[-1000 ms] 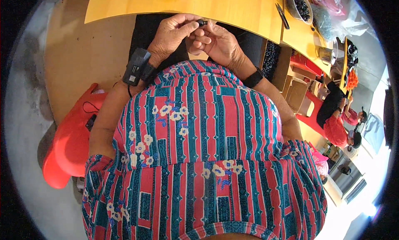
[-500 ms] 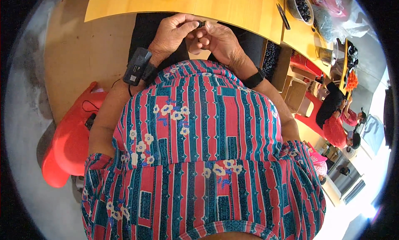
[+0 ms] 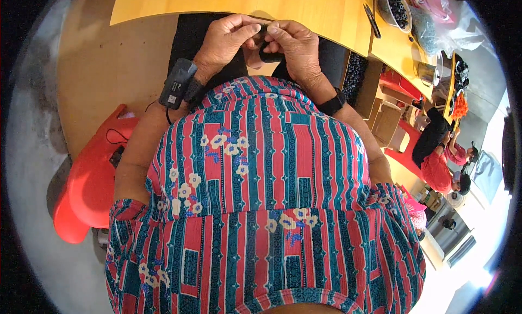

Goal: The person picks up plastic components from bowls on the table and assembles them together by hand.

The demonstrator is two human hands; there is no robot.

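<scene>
Both of my hands meet just in front of the near edge of the yellow table point(image 3: 304, 7). My left hand point(image 3: 223, 45) pinches a small black piece point(image 3: 264, 29) between thumb and forefinger. From the other side, my right hand point(image 3: 300, 50) closes thumb and forefinger on the same piece. It is too small and too covered by fingertips to tell its kind. Below the right fingers shows a dark rounded patch point(image 3: 270, 54); I cannot tell whether it is part of what I hold.
On the table to the right are a tub of small black pieces point(image 3: 399, 12), a slim black tool point(image 3: 372, 20) and clear plastic bags point(image 3: 457, 29). Beneath stands a container of black pieces point(image 3: 356, 77). A red chair point(image 3: 92, 178) is at left. Other people sit far right.
My right hand has turned, with its fingers more curled, and the dark patch now shows beneath them. Both hands have shifted slightly up, still together at the small black piece.
</scene>
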